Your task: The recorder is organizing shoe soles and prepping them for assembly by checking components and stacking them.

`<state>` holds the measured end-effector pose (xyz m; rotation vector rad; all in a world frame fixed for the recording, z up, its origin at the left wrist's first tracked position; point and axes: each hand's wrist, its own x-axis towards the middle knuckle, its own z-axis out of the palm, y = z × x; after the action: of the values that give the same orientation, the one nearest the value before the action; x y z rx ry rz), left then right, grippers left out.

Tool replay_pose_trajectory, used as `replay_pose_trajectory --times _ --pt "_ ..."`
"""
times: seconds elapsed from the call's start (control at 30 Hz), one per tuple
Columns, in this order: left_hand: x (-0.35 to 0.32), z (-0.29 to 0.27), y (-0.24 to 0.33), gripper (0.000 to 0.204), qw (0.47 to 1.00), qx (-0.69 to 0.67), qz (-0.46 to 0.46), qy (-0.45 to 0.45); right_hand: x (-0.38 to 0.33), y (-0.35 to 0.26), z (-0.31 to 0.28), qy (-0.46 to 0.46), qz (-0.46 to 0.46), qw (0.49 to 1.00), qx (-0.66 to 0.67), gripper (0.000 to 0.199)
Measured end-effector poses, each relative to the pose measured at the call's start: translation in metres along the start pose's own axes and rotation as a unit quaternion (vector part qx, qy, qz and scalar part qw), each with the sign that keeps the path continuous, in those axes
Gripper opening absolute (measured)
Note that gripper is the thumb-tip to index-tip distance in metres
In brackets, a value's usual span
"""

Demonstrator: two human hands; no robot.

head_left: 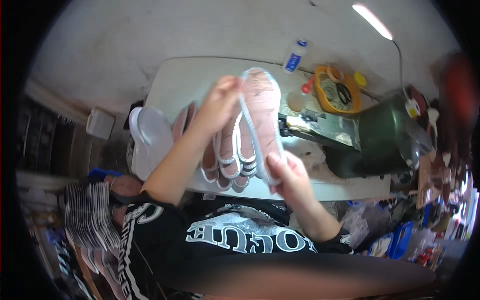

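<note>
A pinkish-brown shoe sole (261, 107) with a pale stitched-looking rim is held up over the table, its rounded toe end pointing away from me. My right hand (294, 179) grips the near end, thumb on the upper face. At the far end's left edge is my left hand (217, 105), fingers curled in and blurred; whether it pinches the rim or something thin there does not show. Beneath and left of the held sole, several similar soles (229, 135) lie overlapping on the table, partly hidden by my left forearm.
The white table (175, 75) carries pale soles (152, 137) at left. A dark green machine (385, 140) occupies its right side. Behind stand an orange basket (354, 106), a clear jar with a red top (297, 100) and a white bottle (294, 60). Stacked soles (87, 215) sit lower left.
</note>
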<state>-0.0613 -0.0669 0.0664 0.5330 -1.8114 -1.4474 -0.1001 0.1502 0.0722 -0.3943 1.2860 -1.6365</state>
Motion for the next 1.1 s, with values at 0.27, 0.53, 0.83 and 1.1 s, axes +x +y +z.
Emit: replay_pose_trajectory --times 0.27,0.53,0.83,1.1 --pt "-0.114 -0.178 -0.068 0.035 0.734 0.645 -0.165 0.134 0.060 0.050 0.027 -0.157 0.021 0.834 -0.529 0.055" --pt "-0.122 -0.179 -0.072 0.015 0.791 0.584 -0.087 0.162 0.019 0.039 0.018 -0.190 0.102 0.930 -0.298 0.042" --pt "-0.140 -0.035 0.027 0.015 0.922 0.284 0.250 -0.087 0.020 0.044 0.050 -0.079 -0.144 0.986 0.002 0.028" --pt "-0.091 -0.006 0.028 0.049 0.987 -0.160 -0.024 0.003 -0.004 0.012 0.009 -0.040 -0.208 0.976 -0.053 0.031"
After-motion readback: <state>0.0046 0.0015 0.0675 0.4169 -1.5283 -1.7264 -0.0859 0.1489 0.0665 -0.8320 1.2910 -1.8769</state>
